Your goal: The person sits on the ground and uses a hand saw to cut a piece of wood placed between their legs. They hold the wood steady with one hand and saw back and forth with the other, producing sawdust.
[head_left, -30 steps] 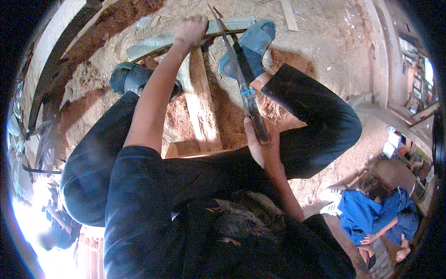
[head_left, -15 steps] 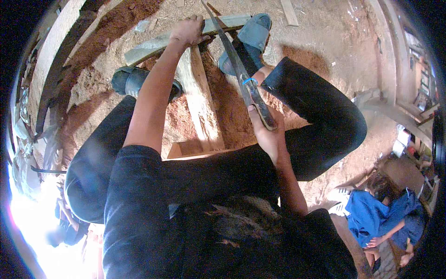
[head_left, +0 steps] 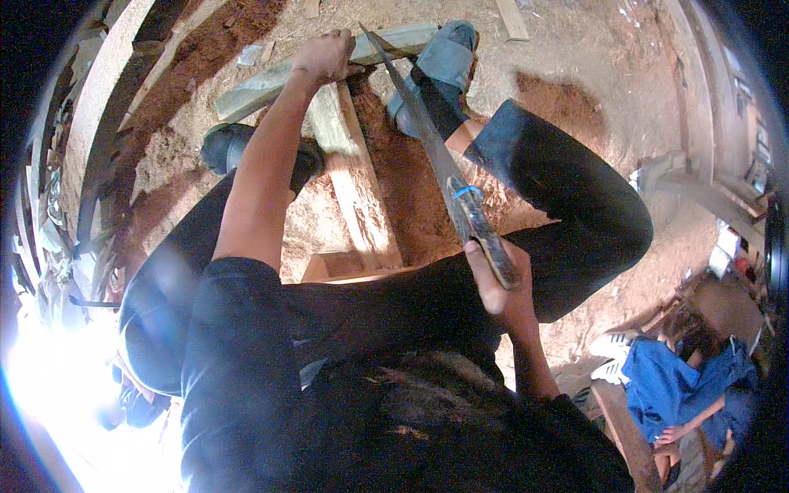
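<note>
A hand saw slants up and away from my right hand, which is closed round its worn handle with the thumb on top. Blue cord is tied where the handle meets the blade. The blade's far end lies across a wooden board near the top of the view. To the left of the blade, my left hand grips that board, its fingers curled over the far edge. A second, pale timber runs from under the left hand back toward my lap. Whether the teeth touch the board I cannot tell.
My sandalled feet, the left and the right, stand on either side of the timber on reddish earth. Long beams lean at the left. A person in blue clothing sits at the lower right. Wood scraps lie at the top.
My right hand has drawn the saw back toward my body and slightly right, so less blade reaches past the board. The left hand stays on the board.
</note>
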### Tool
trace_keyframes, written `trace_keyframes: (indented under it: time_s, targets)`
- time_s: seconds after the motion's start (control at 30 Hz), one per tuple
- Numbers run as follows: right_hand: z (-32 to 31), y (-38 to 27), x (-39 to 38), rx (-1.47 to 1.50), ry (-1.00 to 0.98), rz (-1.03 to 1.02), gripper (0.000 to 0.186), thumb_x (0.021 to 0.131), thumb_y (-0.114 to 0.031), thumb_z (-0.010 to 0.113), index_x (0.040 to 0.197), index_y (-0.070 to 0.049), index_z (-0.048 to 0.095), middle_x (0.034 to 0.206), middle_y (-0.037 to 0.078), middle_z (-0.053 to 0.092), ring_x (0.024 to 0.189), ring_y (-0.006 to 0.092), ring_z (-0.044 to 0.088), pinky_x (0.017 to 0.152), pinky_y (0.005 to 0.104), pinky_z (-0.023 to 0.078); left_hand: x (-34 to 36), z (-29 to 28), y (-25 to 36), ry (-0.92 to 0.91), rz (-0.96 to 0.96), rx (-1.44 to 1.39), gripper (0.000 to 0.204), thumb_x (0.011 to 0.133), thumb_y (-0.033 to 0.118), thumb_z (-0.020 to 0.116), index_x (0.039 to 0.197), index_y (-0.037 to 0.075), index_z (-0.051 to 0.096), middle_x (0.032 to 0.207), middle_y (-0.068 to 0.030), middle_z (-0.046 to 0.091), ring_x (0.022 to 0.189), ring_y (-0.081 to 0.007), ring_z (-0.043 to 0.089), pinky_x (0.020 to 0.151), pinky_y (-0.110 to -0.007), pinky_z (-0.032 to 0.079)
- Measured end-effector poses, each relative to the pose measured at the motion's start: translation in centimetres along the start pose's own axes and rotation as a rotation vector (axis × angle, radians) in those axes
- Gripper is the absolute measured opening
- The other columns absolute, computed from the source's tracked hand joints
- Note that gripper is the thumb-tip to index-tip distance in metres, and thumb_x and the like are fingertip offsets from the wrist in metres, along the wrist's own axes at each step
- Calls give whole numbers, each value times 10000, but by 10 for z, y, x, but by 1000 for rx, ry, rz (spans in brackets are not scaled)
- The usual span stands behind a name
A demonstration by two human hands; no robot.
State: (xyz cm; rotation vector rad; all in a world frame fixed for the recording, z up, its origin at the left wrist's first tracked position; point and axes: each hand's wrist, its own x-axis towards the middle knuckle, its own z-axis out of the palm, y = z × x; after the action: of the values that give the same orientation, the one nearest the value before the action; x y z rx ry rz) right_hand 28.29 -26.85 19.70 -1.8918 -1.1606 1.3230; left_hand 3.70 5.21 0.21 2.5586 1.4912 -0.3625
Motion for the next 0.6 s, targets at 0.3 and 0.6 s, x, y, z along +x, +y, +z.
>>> trace_keyframes:
  time_s: [0.3,0.6]
  targets:
    - [23,8,6,84,31,-84,153,921,-141,648,825,-23,629,666,92,636,596,143,607,562,321,462,3,1,2,0,32,-34,667,751,579,714,1090,37,524,1075,-191,634,973,-373,652,815,-470,543]
    - [51,7,62,7,58,-140,260,950,-155,618,744,-11,551,609,-34,450,588,54,395,524,276,341,-16,-6,1,67,-13,-83,625,771,560,699,1084,52,513,1090,-190,628,960,-402,647,810,-484,542]
